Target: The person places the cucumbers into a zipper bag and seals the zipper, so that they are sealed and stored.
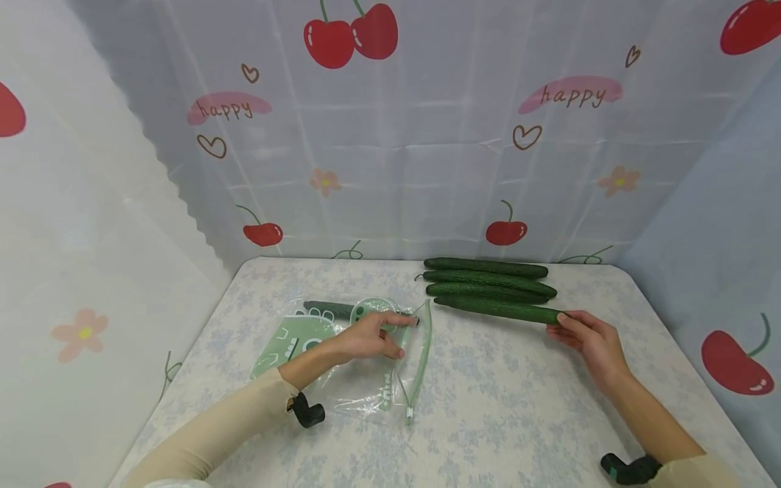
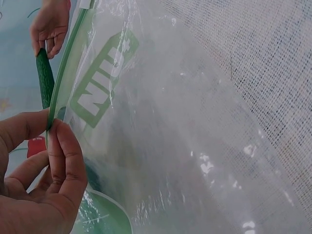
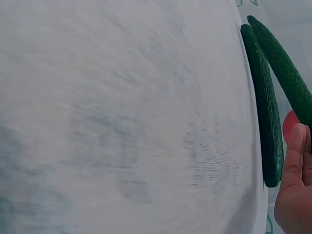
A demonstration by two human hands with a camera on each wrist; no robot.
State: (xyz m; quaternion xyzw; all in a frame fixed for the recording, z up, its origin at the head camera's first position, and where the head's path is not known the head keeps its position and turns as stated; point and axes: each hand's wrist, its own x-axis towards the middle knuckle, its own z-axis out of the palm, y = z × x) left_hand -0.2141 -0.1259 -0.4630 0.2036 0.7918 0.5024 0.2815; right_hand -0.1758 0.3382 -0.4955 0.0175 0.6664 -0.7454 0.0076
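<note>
My right hand (image 1: 594,346) grips the right end of a long green cucumber (image 1: 497,308), whose other end points left. In the right wrist view, its fingers (image 3: 294,161) hold that cucumber beside another one (image 3: 265,107). My left hand (image 1: 369,337) is over a clear and green zip bag (image 1: 360,393) lying on the table. In the left wrist view, the left fingers (image 2: 68,156) pinch the bag's green zip edge (image 2: 68,53). One cucumber (image 1: 326,308) lies in or under the bag; the plastic and my hand partly hide it.
Three more cucumbers (image 1: 488,278) lie side by side at the back of the table (image 1: 488,407), behind the held one. A white slider (image 1: 409,413) sits at the near end of the bag's zip. A printed curtain (image 1: 415,169) hangs behind the table's far edge.
</note>
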